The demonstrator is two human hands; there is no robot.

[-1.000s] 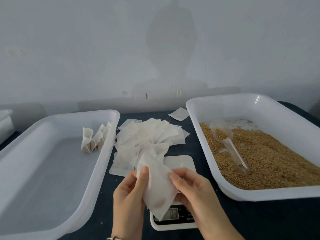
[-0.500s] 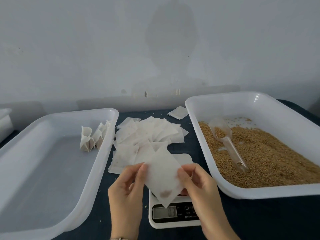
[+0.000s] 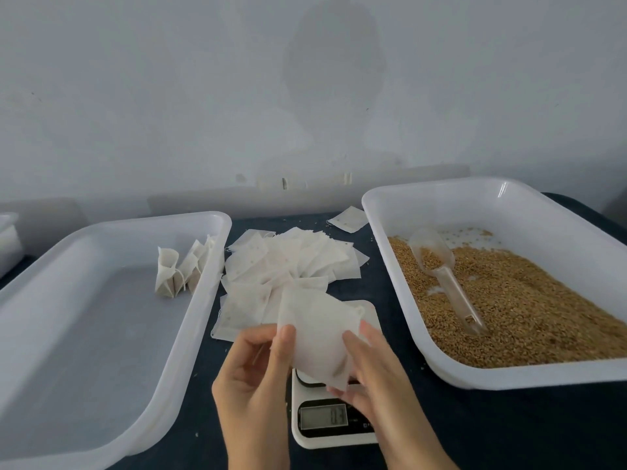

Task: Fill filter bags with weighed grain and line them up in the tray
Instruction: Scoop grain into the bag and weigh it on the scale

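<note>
Empty filter bag (image 3: 317,337) pinched between your left hand (image 3: 252,374) and right hand (image 3: 364,378), above the scale (image 3: 334,422) at the surface's near edge.
Risk: thin layers stick; a half-opened mouth may spill grain (image 3: 529,307) around the scale.

Two bare hands, left hand (image 3: 252,378) and right hand (image 3: 376,378), with short unpainted nails; forearms uncovered, no sleeves, gloves or rings visible.
</note>
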